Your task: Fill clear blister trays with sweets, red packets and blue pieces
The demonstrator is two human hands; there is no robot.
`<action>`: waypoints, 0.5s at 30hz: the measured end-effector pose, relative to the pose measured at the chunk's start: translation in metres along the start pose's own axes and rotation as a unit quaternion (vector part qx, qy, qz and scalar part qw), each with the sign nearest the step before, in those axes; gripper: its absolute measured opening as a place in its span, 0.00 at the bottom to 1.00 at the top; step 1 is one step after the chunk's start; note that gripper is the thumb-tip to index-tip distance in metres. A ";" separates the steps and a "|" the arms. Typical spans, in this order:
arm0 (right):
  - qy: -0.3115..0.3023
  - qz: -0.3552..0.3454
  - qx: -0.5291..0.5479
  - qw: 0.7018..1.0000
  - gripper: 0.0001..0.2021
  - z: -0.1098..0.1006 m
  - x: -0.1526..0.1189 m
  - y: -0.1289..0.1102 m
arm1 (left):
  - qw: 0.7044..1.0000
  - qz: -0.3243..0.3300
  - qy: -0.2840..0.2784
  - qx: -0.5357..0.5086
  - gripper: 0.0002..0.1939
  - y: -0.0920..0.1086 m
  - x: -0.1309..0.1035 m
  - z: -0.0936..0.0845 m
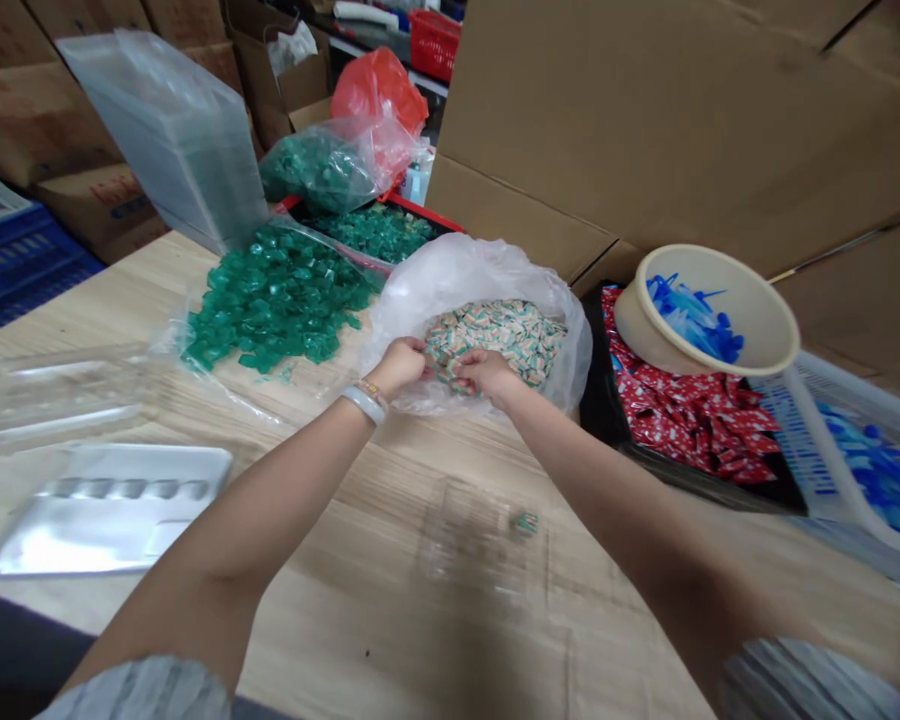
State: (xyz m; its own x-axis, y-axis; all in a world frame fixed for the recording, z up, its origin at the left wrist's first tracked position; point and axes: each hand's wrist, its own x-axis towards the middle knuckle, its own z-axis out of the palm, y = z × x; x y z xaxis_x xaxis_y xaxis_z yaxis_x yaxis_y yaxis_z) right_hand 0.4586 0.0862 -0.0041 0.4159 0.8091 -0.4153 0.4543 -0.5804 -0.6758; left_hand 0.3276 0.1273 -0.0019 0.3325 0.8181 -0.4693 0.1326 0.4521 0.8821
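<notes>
An open white plastic bag (461, 272) on the table holds a heap of small beige and green packets (514, 335). At the bag's near left edge is my left hand (406, 365), its fingers pinched together; what is between them is too small to tell. My right hand (484, 370) reaches over the front rim onto the packets, thumb and fingers closed around something hidden. A clear plastic tray (480, 550) lies nearer to me, with a small green-patterned packet (526, 522) in it.
Green pieces (277, 295) are heaped left of the bag. A silver tray (120, 505) and clear packaging (60, 395) lie at the left. To the right stand red packets (690, 420), a cream bowl (765, 310) of blue items and a white basket (817, 450). Cardboard (645, 130) rises behind.
</notes>
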 end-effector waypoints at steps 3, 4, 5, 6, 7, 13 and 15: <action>0.013 -0.009 -0.041 0.999 0.01 0.007 0.001 -0.002 | 1.000 -0.021 -0.012 -0.008 0.09 -0.001 0.000 0.001; 0.024 -0.024 -0.079 0.996 0.02 0.009 0.002 -0.002 | 1.000 -0.023 -0.014 -0.006 0.09 -0.001 0.000 0.000; 0.033 -0.043 -0.124 0.991 0.03 0.011 0.003 -0.003 | 1.000 -0.023 -0.015 -0.007 0.08 -0.002 0.000 0.000; 0.037 -0.064 -0.172 0.982 0.03 0.012 0.004 -0.003 | 1.000 -0.022 -0.015 -0.009 0.07 -0.002 0.000 0.000; 0.037 -0.082 -0.216 0.972 0.04 0.012 0.003 -0.003 | 1.000 -0.021 -0.014 -0.012 0.07 -0.002 0.000 -0.001; 0.043 -0.153 -0.289 0.944 0.07 0.017 -0.005 0.003 | 0.999 -0.001 0.003 -0.049 0.07 -0.006 -0.001 -0.002; 0.047 -0.199 -0.277 0.939 0.08 0.013 -0.005 0.007 | 0.998 0.007 0.010 -0.060 0.07 -0.007 -0.001 -0.002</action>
State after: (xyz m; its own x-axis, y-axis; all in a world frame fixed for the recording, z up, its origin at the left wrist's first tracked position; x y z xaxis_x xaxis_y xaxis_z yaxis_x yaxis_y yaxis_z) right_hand 0.4495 0.0793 -0.0150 0.1816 0.9755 -0.1245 0.9179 -0.2136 -0.3344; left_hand 0.3247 0.1240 -0.0081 0.3153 0.8305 -0.4591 0.0143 0.4796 0.8774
